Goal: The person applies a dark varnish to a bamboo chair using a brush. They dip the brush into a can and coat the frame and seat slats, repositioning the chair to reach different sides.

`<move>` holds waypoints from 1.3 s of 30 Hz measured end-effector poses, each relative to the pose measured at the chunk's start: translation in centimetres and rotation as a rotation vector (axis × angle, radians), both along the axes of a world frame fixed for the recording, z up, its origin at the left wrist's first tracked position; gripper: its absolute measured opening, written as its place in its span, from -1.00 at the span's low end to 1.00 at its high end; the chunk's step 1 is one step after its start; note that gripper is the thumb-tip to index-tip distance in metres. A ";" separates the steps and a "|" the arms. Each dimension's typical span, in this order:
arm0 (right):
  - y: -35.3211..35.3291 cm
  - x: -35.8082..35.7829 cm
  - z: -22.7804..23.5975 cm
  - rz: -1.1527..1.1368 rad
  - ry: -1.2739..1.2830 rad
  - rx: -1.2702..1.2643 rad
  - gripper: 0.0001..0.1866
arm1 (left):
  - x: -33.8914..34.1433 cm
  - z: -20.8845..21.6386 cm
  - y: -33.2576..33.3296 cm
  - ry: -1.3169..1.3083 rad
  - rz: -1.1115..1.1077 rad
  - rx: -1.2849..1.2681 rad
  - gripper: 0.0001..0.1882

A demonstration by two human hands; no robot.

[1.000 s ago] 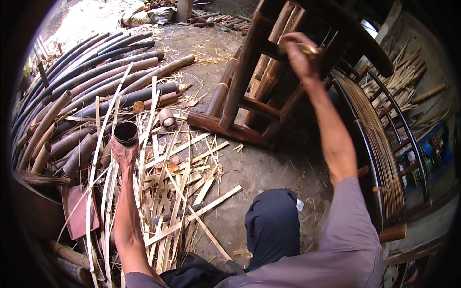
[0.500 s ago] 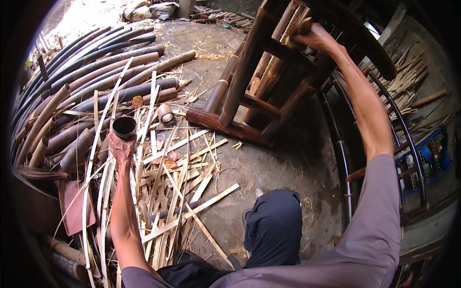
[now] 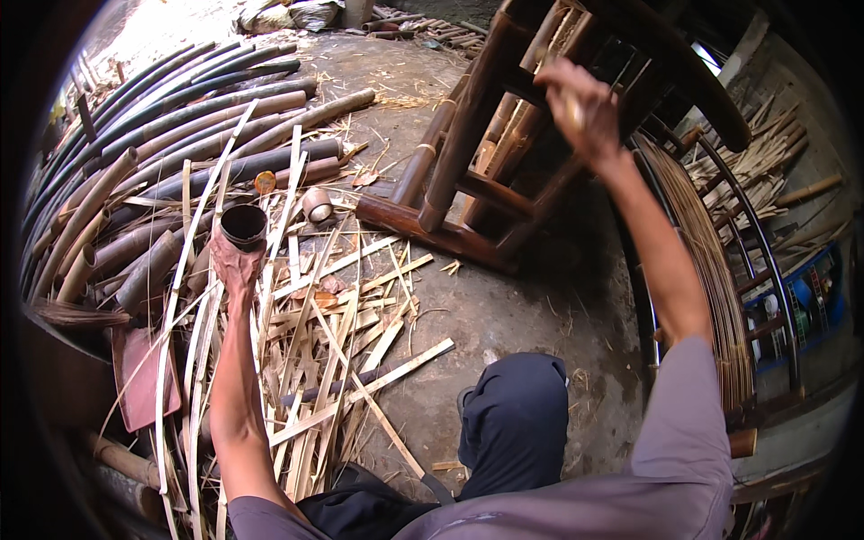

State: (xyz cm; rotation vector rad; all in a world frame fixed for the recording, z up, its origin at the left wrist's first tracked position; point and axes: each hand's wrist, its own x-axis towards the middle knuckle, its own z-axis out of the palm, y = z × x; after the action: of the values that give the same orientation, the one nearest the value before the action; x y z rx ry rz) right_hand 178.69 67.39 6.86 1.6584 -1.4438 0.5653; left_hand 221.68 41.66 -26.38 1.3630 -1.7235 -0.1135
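Observation:
Near the left side, my left hand is closed round a dark, round cup, held upright above the bamboo strips with its mouth facing up. My right hand is closed and raised in front of the brown bamboo furniture frame. What it grips is mostly hidden by the fingers; the earlier view suggests a small brush with a wooden handle. The frame is glossy and dark, tipped over on the floor, with its rails and legs facing me.
Pale split bamboo strips lie scattered between my arms. Dark bamboo poles are piled at the left, with a short bamboo piece by them. A slatted bamboo piece stands at the right. A reddish flat panel lies lower left.
My right hand has come back from inside the furniture frame, nearer to me and lower. More of the slatted piece at the right shows. My left hand still holds the cup in about the same place.

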 end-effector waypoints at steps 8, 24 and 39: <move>-0.1 -8.1 -11.8 -0.221 0.225 0.022 -0.75 | 0.5 0.3 0.1 -0.018 -0.014 -0.014 -0.13; -1.4 -10.7 -17.9 -0.132 -0.362 0.593 -0.84 | 0.5 0.1 0.1 -0.044 -0.036 0.000 -0.20; -1.9 -8.8 -28.3 -0.177 -0.770 0.015 -0.79 | 0.6 -0.6 0.2 -0.100 0.062 0.006 -0.15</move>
State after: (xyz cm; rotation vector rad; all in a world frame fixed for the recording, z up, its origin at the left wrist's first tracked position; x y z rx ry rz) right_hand 169.85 65.53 -21.47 1.3502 -2.1079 1.1705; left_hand 222.29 41.83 -26.97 1.4458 -1.7628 -0.0157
